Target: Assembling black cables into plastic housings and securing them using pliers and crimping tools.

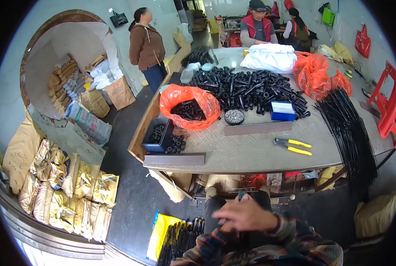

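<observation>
My right hand (251, 215) reaches across my lap, fingers stretched out to the left, somewhat blurred, with nothing seen in them. It covers most of my left hand (227, 227). A small bunch of thin dark rods (241, 193) stands up just beyond the hands, gripped by my left hand as far as its visible fingertips show. A few thin, light wires or rods lie crosswise by that bunch. Down to the left, many long black rods (180, 241) rest on a yellow bag (162, 228).
On the table (246, 162) are yellow-handled pliers (292, 146), a heap of black tubular parts (251, 88), an orange bag (190, 106), a blue bin (158, 135) and a long black rod bundle (346, 133). A red stool (386, 99) stands right; sacks (65, 190) left. Several people are beyond.
</observation>
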{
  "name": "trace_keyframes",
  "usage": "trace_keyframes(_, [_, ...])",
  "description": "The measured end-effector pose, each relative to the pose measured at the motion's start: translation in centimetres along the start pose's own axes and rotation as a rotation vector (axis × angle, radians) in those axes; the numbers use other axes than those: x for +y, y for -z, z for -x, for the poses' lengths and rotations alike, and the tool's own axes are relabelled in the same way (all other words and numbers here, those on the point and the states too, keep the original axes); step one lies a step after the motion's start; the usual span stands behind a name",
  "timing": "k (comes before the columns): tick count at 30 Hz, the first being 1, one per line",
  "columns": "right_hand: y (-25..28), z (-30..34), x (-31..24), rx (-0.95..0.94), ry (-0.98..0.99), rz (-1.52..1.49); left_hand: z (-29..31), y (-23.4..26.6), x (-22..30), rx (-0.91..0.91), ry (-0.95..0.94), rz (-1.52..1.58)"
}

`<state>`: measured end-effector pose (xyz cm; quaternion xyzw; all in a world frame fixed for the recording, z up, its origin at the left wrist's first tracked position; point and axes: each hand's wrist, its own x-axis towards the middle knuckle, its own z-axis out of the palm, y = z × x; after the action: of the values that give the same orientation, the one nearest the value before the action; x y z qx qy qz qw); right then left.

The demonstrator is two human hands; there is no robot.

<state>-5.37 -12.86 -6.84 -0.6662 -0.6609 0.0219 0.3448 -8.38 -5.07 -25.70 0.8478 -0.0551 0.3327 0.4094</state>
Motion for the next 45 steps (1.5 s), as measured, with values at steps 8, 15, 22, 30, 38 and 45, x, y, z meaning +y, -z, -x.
trace_keyframes(8, [0.3,2.0,-3.8,0.212,0.325,-0.007,-2.8,2.5,6.7,-0.074,1.011,1.241])
trace_keyframes(15, [4.4,6.2,3.0,0.643,-0.363,-0.045,-4.4,3.7,7.4,-0.239,0.943,1.074])
trace_keyframes(22, [5.7,7.1,5.1,0.652,-0.442,-0.028,-4.1,3.0,7.7,-0.167,0.917,1.052])
trace_keyframes(30, [3.9,6.9,7.9,0.733,-0.509,0.097,-3.5,3.4,7.5,-0.078,0.901,1.067])
trace_keyframes(38, [4.3,6.2,16.2,0.822,-0.507,0.525,-4.2,3.4,8.5,-0.061,0.92,1.052])
trace_keyframes(45, [4.5,5.6,14.6,0.804,-0.521,0.435,-4.2,3.4,8.5,-0.061,0.923,1.045])
